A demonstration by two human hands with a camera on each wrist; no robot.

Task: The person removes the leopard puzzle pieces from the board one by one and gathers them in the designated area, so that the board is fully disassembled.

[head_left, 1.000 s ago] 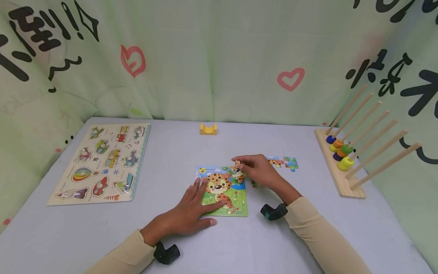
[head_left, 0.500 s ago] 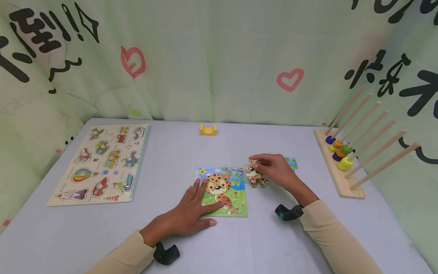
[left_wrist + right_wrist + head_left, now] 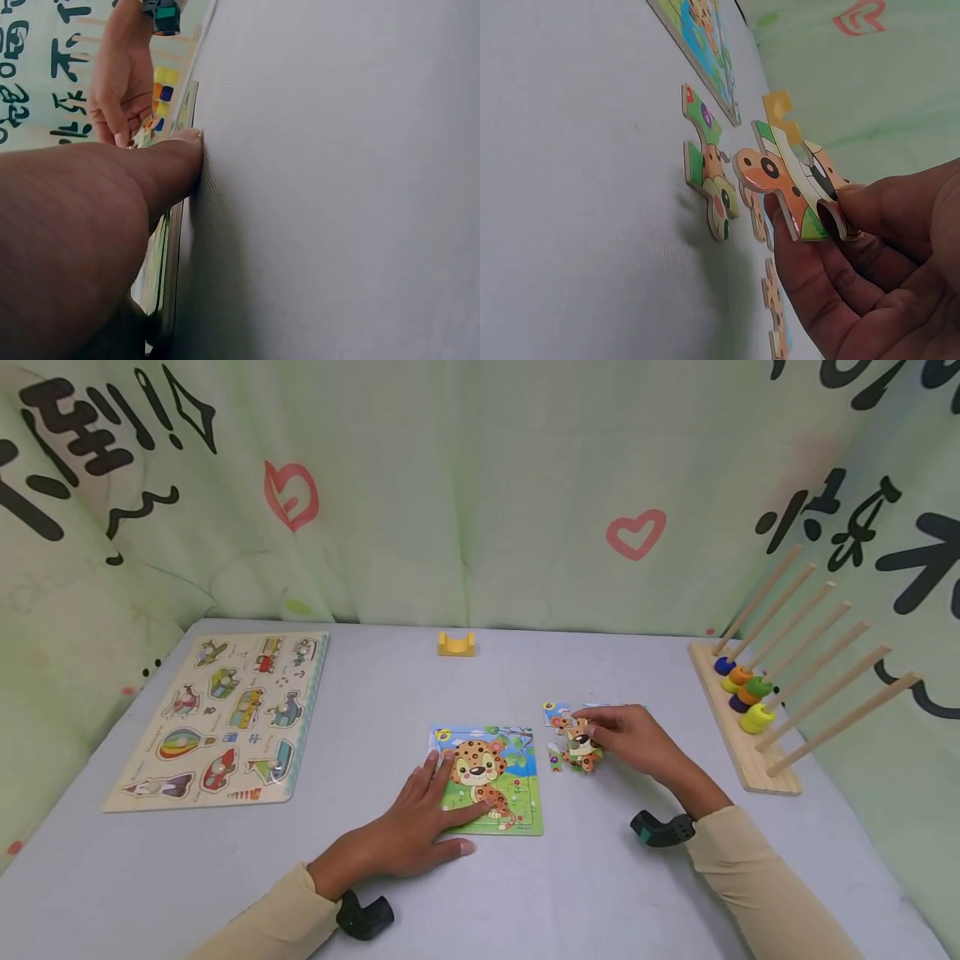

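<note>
My left hand (image 3: pixel 408 827) lies with its fingers spread over the lower left of a square leopard puzzle board (image 3: pixel 528 814). In the left wrist view its thumb (image 3: pixel 169 165) reaches along the board's edge. To the right of the board, my right hand (image 3: pixel 637 743) pinches a jigsaw piece (image 3: pixel 799 176) between thumb and fingers. That piece bears orange spotted parts, a white stripe and green, and is held above the table. Loose jigsaw pieces lie beneath and behind it, one with green and purple (image 3: pixel 709 127) nearest; the right hand partly hides the others in the head view.
A large picture puzzle board (image 3: pixel 225 718) lies at the left. A small yellow block (image 3: pixel 456 644) stands near the back edge. At the right is a wooden peg stand (image 3: pixel 780 781) with upright rods and coloured beads (image 3: pixel 757 718). A curtain hangs behind the table.
My right hand has moved right, carrying the jigsaw piece from over the board's upper right corner to above the loose pieces. The left hand has stayed in place.
</note>
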